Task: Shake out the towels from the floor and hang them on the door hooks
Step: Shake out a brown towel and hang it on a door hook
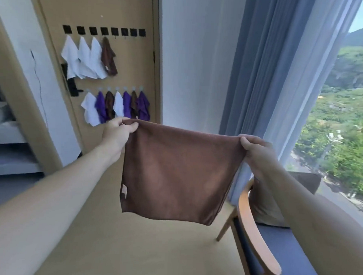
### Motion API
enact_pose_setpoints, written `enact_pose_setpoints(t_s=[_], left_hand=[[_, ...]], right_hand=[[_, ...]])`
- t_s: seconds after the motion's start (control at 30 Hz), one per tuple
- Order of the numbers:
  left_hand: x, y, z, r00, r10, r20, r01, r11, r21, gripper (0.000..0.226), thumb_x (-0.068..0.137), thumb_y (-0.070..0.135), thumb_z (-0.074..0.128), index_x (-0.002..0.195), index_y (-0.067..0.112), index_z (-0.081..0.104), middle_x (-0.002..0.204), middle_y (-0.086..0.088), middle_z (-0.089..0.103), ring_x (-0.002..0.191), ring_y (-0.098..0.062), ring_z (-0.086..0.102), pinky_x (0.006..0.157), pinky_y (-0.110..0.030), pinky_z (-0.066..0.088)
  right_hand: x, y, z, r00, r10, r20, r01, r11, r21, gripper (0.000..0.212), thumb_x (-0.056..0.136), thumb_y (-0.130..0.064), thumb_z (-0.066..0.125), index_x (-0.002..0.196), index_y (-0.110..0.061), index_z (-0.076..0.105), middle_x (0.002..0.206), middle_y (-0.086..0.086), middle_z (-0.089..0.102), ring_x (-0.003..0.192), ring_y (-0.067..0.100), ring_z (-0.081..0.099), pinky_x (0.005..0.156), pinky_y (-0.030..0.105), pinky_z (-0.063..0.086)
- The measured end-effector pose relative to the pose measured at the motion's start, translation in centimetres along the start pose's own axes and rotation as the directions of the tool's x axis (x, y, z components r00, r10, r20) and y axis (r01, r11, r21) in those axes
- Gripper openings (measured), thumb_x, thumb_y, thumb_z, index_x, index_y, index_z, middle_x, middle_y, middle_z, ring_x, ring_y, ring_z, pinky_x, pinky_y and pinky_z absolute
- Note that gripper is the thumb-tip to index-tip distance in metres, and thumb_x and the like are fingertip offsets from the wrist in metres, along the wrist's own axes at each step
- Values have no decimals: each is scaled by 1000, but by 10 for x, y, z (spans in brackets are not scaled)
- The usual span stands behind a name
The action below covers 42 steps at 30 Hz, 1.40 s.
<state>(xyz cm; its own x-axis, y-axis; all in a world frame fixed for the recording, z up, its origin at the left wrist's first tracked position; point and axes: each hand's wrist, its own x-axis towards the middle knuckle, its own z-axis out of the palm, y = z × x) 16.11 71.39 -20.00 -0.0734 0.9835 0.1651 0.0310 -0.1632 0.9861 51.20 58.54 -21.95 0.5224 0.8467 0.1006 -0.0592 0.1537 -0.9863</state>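
Progress is well advanced, judged from the door (94,15). Eleven towels already hang there, and one brown towel (175,174) is in hand, spread flat in the air above the floor (143,249) and well apart from the door.

Hand state:
- Left hand (117,133): fingers and thumb curled, pinching the towel's upper left corner.
- Right hand (256,152): fingers and thumb curled, pinching the upper right corner.
- The top edge runs fairly taut between the two grips; the rest hangs free, with a small label near the lower left edge.

Count on the door:
- Upper hooks (104,31): eight black squares. The first four carry towels, three white (84,58) and one brown (108,56). Four hooks are bare.
- Lower hooks (116,88): seven clear ones, all occupied. In order from the left: white, purple (100,105), brown, white, purple, brown, purple.
- Totals hung: five white, three brown, three purple.

Remaining work: the held towel appears shaken out, or about to be; it is not yet hung. A bare upper hook is the likely place. No further towels show on the visible floor, though part of it is hidden behind the arms and the chair (253,242).
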Motion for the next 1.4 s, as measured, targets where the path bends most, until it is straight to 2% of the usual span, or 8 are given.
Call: enact_pose_setpoints(t_s=[0.23, 0.53, 0.67, 0.8, 1.03, 1.1, 1.2, 1.4], left_hand=[[71, 5, -36, 980, 18, -200, -10, 999, 41, 6, 95, 15, 65, 99, 11, 67, 107, -11, 70, 97, -27, 68, 90, -40, 55], [192, 21, -25, 931, 66, -360, -1, 984, 177, 21, 101, 11, 48, 97, 19, 68, 103, -6, 69, 99, -25, 66, 88, -40, 55], [240, 19, -21, 896, 23, -444, 43, 990, 138, 23, 101, 13, 46, 91, 22, 64, 99, -7, 67, 101, -31, 64, 95, -50, 53], [286, 16, -32, 876, -31, -481, 47, 999, 22, 26, 94, 11, 47, 79, 20, 67, 89, -7, 68, 91, -34, 65, 84, -45, 53], [393, 14, -68, 958, -1, -286, -24, 996, -82, 25, 84, 11, 54, 61, 13, 64, 73, -4, 61, 69, -22, 57, 61, -29, 42], [434, 12, -86, 988, 8, -156, -19, 997, -70, 31, 88, 34, 67, 64, 15, 64, 73, -1, 61, 68, -19, 59, 64, -30, 43], [499, 7, -114, 995, 103, 1, -102, 987, 120, 58, 53, 66, 87, 79, 18, 70, 86, 5, 70, 86, -12, 66, 78, -28, 48], [603, 0, -152, 966, 145, 213, -228, 866, 445, 48, 50, 19, 99, 86, 22, 69, 73, 23, 60, 72, -2, 56, 67, -19, 44]], right_hand=[[114, 17, 99, 987, 37, 157, -50, 995, 81, 18, 100, -10, 56, 103, -10, 74, 116, 17, 69, 103, 29, 62, 78, 39, 52], [238, -14, 198, 915, 8, 404, 47, 991, -127, 32, 104, -32, 49, 90, -18, 74, 91, 1, 62, 85, 20, 50, 67, 31, 34], [274, -29, 231, 784, -20, 621, 166, 970, -179, 57, 90, -63, 59, 90, -8, 73, 86, 6, 71, 77, 15, 64, 71, 29, 43], [307, -24, 272, 676, -46, 735, 304, 926, -222, 29, 77, -38, 85, 85, -12, 75, 81, 2, 70, 75, 13, 66, 68, 20, 48], [375, 2, 386, 767, -115, 631, 290, 940, -181, 11, 90, -23, 73, 87, -15, 80, 90, 6, 77, 84, 19, 72, 72, 26, 51], [401, 6, 423, 799, -127, 587, 315, 921, -230, 13, 91, -21, 73, 85, -10, 77, 85, 7, 75, 76, 18, 68, 69, 26, 48], [442, 7, 482, 824, -137, 549, 425, 790, -442, 21, 90, -21, 70, 81, -2, 70, 72, 6, 63, 68, 18, 55, 61, 28, 40], [505, 4, 587, 792, -287, 539, 595, 561, -576, 26, 95, -21, 59, 86, 4, 60, 79, 17, 62, 75, 29, 57, 65, 34, 44]])
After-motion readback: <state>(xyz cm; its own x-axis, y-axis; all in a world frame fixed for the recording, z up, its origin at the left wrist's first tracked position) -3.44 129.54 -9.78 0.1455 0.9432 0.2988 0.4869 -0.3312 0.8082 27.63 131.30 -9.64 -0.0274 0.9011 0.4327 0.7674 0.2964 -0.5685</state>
